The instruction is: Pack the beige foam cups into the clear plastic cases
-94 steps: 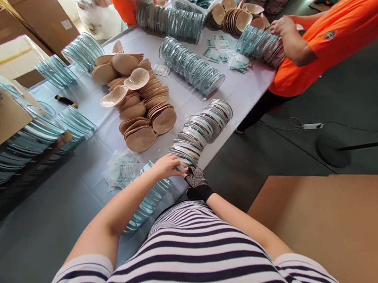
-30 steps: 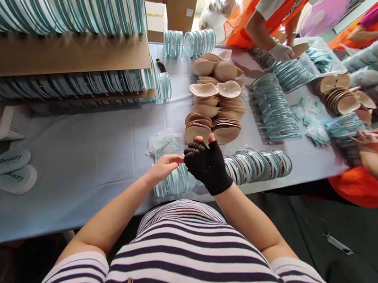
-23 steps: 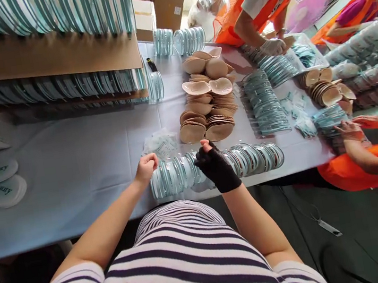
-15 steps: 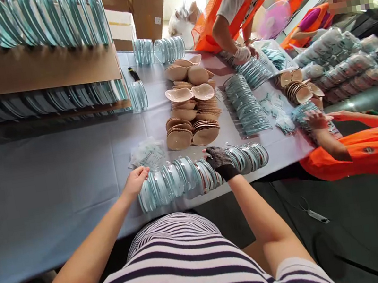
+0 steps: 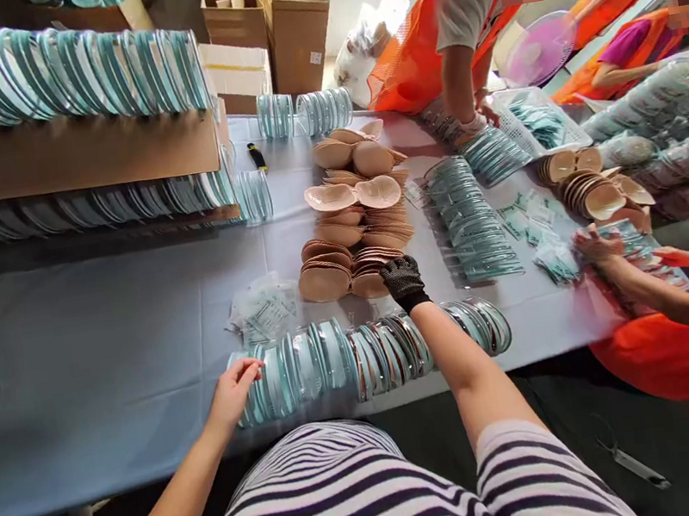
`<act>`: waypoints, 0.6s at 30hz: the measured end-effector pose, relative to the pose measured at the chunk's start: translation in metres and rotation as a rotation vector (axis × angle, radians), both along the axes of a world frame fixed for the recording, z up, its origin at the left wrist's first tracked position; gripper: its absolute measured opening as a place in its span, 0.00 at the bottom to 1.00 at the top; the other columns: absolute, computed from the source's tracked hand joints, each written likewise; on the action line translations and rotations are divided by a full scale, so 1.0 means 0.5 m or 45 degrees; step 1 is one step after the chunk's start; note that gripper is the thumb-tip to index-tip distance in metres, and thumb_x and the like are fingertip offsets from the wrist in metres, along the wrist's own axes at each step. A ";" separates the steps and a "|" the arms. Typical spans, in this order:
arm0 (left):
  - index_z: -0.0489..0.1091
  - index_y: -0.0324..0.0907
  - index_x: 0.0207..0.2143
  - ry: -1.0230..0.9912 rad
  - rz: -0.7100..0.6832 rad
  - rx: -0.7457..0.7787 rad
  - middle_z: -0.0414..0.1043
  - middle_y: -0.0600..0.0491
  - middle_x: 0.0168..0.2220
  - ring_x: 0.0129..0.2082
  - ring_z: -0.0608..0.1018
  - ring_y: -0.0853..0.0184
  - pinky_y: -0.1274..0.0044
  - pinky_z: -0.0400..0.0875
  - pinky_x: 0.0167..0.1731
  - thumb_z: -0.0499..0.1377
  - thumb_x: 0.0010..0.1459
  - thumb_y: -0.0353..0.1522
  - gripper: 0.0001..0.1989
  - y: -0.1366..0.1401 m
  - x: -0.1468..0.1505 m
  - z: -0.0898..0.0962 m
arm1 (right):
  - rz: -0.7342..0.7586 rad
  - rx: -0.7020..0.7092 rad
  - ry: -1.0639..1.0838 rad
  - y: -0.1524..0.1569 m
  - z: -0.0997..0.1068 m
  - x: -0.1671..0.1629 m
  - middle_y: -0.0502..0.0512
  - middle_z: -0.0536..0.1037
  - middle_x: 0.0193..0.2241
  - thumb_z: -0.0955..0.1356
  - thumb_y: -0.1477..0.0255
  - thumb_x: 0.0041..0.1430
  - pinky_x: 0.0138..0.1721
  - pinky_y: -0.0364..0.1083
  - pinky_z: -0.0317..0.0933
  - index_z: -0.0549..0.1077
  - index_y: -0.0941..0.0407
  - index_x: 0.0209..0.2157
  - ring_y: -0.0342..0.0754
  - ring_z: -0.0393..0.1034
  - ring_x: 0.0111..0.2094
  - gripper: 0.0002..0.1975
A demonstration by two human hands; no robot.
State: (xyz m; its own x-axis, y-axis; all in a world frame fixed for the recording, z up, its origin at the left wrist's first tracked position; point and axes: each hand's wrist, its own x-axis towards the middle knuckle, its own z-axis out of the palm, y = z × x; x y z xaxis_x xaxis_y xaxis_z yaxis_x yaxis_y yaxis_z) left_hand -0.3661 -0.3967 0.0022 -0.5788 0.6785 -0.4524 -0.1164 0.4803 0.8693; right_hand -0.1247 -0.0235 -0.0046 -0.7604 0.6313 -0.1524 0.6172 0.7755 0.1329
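Two hands apart: left hand at the row of cases, right hand at the beige cups.
Right fingertips hidden, both grips unclear; forearm masks some cases; row runs lengthwise along the table edge.

The glove on the right fingers is dotted black, cups near them tan, cases by the left fingers teal-and-white.
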 end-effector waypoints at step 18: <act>0.73 0.43 0.52 0.743 -1.242 0.537 0.64 0.45 0.62 0.66 0.59 0.52 0.59 0.51 0.64 0.58 0.62 0.36 0.17 0.285 -0.017 0.220 | 0.471 -0.569 0.426 -0.157 0.430 -0.128 0.58 0.81 0.37 0.63 0.69 0.64 0.42 0.46 0.64 0.80 0.58 0.40 0.50 0.74 0.39 0.14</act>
State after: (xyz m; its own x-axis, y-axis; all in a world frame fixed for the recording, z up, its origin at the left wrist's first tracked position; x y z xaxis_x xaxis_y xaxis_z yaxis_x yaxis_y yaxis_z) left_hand -0.3745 -0.2544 0.1124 0.2149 0.9743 0.0677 0.5980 -0.1860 0.7796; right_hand -0.1887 -0.1021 0.2105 -0.9664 0.2506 -0.0570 0.2520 0.8801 -0.4025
